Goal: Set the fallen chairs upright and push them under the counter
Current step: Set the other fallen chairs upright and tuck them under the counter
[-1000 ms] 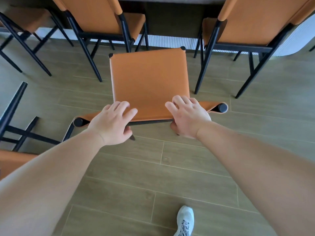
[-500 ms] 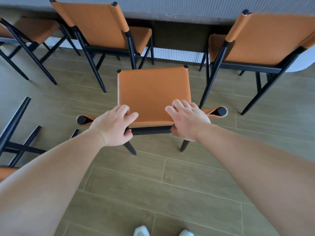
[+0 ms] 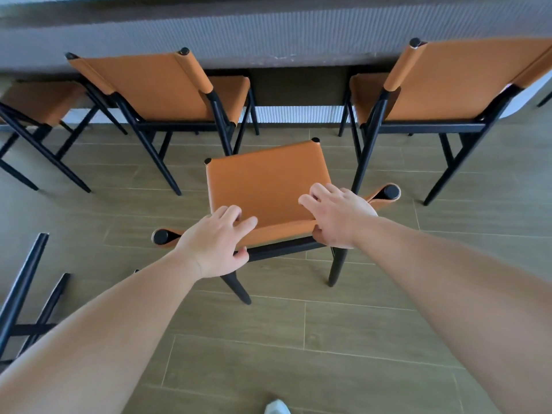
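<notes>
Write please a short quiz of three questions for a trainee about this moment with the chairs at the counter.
1. True or false: both hands grip the backrest top of the middle chair.
2. Where does the middle chair stand? A) fully under the counter B) on the floor before the gap between two tucked chairs C) lying on its side
3. What shows at the left edge, low down?

Key
1. True: the left hand and the right hand curl over it.
2. B
3. Black legs of another chair, apparently still fallen.

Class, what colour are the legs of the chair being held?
Black legs, under an orange seat; head view.
</notes>
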Available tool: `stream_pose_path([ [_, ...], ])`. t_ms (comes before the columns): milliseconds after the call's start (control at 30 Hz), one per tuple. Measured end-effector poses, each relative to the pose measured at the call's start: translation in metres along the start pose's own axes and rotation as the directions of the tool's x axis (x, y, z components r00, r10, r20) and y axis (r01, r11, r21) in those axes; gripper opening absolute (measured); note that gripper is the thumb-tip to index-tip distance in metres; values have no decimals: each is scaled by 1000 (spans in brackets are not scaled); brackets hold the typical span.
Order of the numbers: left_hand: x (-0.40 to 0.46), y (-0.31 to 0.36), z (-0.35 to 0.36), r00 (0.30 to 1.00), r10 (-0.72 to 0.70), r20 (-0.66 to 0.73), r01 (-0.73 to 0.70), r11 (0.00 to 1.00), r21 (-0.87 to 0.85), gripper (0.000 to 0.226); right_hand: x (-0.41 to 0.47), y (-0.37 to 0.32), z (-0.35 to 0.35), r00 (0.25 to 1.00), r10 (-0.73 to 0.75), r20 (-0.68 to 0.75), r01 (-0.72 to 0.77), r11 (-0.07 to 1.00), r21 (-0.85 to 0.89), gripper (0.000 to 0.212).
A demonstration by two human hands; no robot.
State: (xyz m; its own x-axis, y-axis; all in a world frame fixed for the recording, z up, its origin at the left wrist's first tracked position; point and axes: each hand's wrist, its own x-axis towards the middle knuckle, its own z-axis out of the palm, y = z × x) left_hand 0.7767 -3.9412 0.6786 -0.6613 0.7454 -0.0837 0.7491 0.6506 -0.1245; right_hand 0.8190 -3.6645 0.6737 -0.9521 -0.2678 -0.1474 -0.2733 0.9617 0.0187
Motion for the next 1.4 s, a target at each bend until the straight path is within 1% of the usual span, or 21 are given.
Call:
stream_pose_path([
  [300,12,-11,4,1000,27,-8,-27,999,-16,49,14,7,2,999,29,-28,-28,999,23,42],
  [500,16,-12,8,991,52,-126,-53,999,-2,57,17,7,1,998,56,-40,-54,997,55,46],
  [600,19,-13,10,984,18,-180,-22,1000,-18,57,18,8,0,997,66,-34,-64,996,67,51],
  [667,21,-14,8,981,-6,-196,3,1000,-16,55,20,7,-3,997,67,-28,-66,997,49,53],
  [733,21,-15,7,977,20,-211,-22,1000,-8,53,18,8,-6,998,58,-27,-58,998,9,52],
  [800,19,-15,7,968,51,-244,-43,998,37,53,14,8,-7,998,61,-28,-63,997,-42,47],
  [833,18,-16,8,967,28,-254,-13,998,60,53,11,10,-7,998,64,-28,-66,996,-62,44],
  [933,3,-24,19,947,-145,-287,170,983,66,48,5,22,-8,999,44,-3,-44,987,-152,45],
  [967,-4,-29,25,935,-161,-315,194,978,75,44,4,28,-9,999,44,5,-42,980,-196,47],
  [1000,-9,-34,29,928,-141,-345,185,978,96,40,3,35,-11,998,55,12,-51,971,-232,49],
  [1067,-14,-41,35,920,-57,-388,122,982,143,35,2,48,-12,996,83,26,-73,959,-274,55],
  [1133,-11,-42,36,917,-6,-400,72,986,150,40,2,55,-9,995,87,40,-73,959,-274,58],
  [1233,-8,-40,35,920,10,-391,48,989,138,46,4,58,-6,994,104,27,-95,970,-225,60],
  [1400,-7,-41,33,928,-17,-372,60,993,103,43,5,58,-9,983,184,18,-180,973,-142,56],
])
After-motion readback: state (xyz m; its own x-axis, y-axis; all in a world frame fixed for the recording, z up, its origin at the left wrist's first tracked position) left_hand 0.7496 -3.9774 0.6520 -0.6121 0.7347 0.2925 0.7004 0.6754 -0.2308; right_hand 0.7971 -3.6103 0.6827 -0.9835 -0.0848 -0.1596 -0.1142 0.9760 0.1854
